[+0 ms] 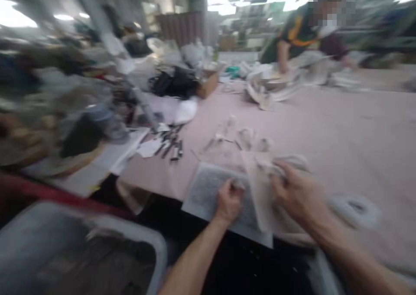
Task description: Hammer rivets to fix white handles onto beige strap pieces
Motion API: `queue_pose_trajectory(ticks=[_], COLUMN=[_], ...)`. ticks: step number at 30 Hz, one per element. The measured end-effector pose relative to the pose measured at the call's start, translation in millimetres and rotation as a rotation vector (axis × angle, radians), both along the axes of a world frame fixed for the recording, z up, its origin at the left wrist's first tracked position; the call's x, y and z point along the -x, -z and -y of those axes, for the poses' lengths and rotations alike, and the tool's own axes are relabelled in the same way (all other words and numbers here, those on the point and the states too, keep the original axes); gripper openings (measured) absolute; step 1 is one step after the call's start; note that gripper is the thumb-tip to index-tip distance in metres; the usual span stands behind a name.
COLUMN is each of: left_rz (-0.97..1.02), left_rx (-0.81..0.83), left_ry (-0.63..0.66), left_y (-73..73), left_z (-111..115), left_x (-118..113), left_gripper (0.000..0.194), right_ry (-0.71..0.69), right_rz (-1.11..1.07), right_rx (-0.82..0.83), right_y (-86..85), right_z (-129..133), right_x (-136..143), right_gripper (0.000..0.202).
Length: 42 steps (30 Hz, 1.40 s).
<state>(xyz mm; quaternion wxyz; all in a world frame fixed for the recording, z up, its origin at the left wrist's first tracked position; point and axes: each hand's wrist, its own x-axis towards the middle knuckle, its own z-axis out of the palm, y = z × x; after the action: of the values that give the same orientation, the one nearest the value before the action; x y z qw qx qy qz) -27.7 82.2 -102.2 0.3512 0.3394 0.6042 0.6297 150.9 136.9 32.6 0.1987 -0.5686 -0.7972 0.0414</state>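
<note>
1. Left hand (229, 202) reaches over a flat grey sheet (204, 191), fingers curled closed on a small pale scrap (239, 184).
2. Right hand (295, 189) angles inward, fingers half-bent at limp beige cloth (255, 184); blur hides whether they grip.
3. The sheet overhangs the pinkish desk (357, 143).

A pinkish table (367, 143) carries a grey sheet (203, 191) under the left fingers (228, 190). A white roll (360, 219) lies to their right.
</note>
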Motion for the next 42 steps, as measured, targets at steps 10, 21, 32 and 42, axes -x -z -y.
queue_pose_trajectory(ticks=[10,21,32,42], left_rz=[-0.051,-0.016,-0.08,-0.38], left_rx=[-0.028,0.011,0.066,-0.009], left_ry=[0.243,0.61,0.611,0.782], left_y=[-0.2,2.9,2.7,-9.4], left_z=[-5.0,-24.7,-26.4,-39.2], left_x=[-15.2,-43.6,-44.2,-40.2], left_gripper=[0.034,0.021,0.021,0.012], right_ry=[0.146,0.174,0.407,0.348], right_rz=[-0.051,-0.259,0.268,-0.596], right_rx=[0.415,0.399,0.356,0.911], right_y=[87.6,87.9,117.2,100.6], right_z=[121.8,116.2,64.8,43.8], right_x=[-3.9,-21.1,-115.0,-114.6], right_gripper=[0.04,0.039,0.025,0.005])
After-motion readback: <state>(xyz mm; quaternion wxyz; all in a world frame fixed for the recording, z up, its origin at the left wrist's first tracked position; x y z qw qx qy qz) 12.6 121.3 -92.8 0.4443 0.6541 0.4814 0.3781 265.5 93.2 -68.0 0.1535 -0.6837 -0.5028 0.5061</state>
